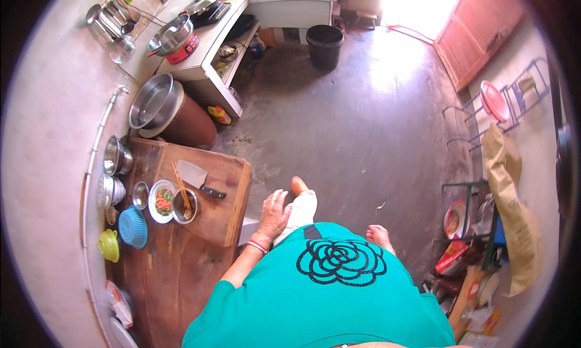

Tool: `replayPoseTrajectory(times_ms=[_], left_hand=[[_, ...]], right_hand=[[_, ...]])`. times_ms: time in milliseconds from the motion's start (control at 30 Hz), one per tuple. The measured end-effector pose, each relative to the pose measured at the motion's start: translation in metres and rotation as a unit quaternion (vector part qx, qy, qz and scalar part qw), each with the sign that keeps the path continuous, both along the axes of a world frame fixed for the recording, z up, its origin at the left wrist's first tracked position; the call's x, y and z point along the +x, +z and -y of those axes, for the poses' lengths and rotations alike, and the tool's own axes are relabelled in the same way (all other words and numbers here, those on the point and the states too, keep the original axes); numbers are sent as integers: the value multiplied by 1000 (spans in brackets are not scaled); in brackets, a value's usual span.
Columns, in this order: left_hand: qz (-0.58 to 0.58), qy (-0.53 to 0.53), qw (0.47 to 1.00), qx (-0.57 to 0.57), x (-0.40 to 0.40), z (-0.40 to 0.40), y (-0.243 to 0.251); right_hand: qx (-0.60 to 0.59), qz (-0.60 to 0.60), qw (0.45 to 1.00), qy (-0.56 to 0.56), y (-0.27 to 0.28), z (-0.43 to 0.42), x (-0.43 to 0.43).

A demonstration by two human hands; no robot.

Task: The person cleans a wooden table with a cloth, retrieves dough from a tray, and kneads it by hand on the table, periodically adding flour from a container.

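Observation:
My left hand hangs beside my left leg, near the right edge of a wooden table; it holds nothing and its fingers are slightly apart. My right hand is on the other side of my body with curled fingers, partly hidden by my green shirt. On the table a thick wooden cutting board bears a cleaver with a black handle. Chopsticks rest in a metal bowl of food. Beside it stand a white plate of chopped red and green food and a small metal bowl.
Blue and green plastic baskets line the wall side. A brown vat under a metal basin, a tiled counter and a black bucket stand ahead. At right are a rack and an open door.

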State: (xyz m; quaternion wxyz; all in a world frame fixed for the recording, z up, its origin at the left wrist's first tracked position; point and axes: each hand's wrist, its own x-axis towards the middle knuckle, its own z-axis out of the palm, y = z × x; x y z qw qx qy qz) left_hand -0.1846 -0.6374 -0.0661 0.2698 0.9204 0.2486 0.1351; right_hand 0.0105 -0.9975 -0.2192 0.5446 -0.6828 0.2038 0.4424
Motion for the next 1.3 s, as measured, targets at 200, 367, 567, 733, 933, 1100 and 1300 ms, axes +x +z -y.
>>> replayPoseTrajectory(times_ms=[200, 367, 567, 733, 933, 1100, 1300], left_hand=[[3, 76, 996, -43, 83, -104, -18], [27, 84, 995, -47, 174, -190, -5], [14, 40, 998, -38, 292, -267, -2], [9, 57, 998, -32, 372, -316, -8], [-35, 132, 990, -35, 449, -367, -7], [-31, 198, 979, -33, 492, -416, 10], [-40, 259, 965, -28, 520, -488, 9]], right_hand=[[27, 46, 990, 128, 27, -151, 121], [-13, 59, 976, 209, 65, -207, 194], [-176, 63, 960, 209, 46, -201, 281], [-175, 111, 921, 329, -33, -188, 369], [-98, 272, 830, 476, -75, -289, 552], [-43, 137, 964, 222, -23, -477, 684], [51, 142, 961, 230, 8, -660, 769]])
